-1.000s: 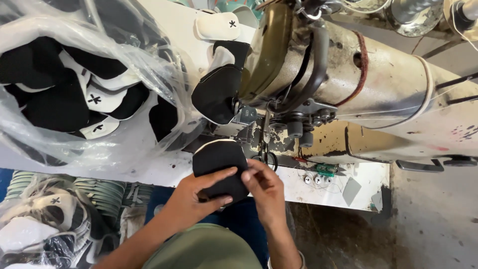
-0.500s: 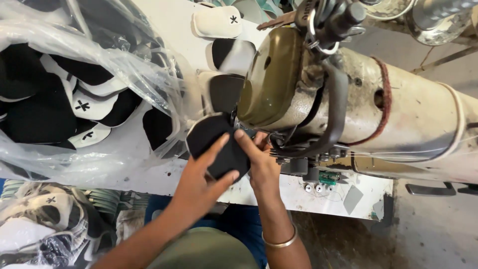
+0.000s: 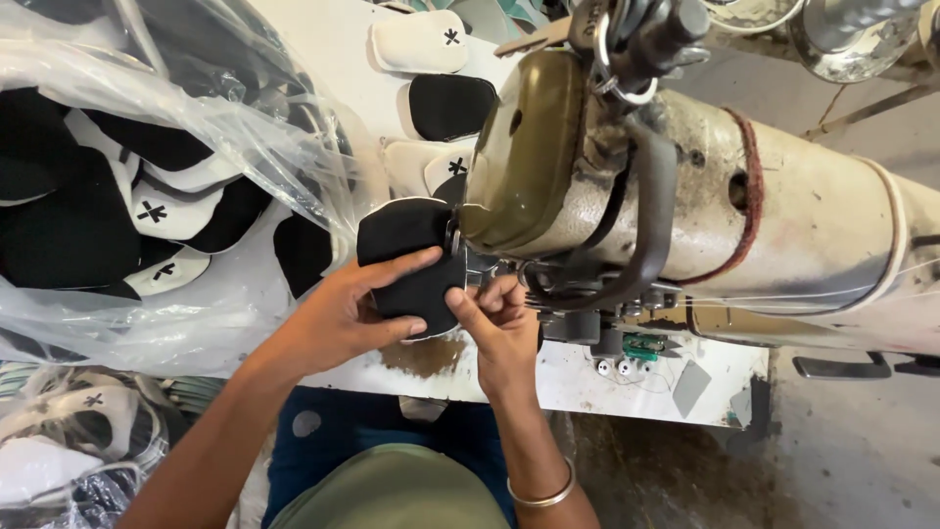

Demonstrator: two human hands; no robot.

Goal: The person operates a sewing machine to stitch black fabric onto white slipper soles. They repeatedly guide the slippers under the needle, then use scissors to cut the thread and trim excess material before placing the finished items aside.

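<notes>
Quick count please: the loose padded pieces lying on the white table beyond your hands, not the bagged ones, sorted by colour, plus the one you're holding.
White padded fabric pieces with a black cross mark on the table: 3
Black padded fabric pieces on the table: 1
Black padded fabric piece held by both hands at the sewing machine: 1
Total: 5

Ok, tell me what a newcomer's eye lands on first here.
The big worn sewing machine fills the right side. At its head, the left hand and right hand both hold a black fabric piece. To the left, a clear plastic bag bulges with black and white cut pieces.
</notes>
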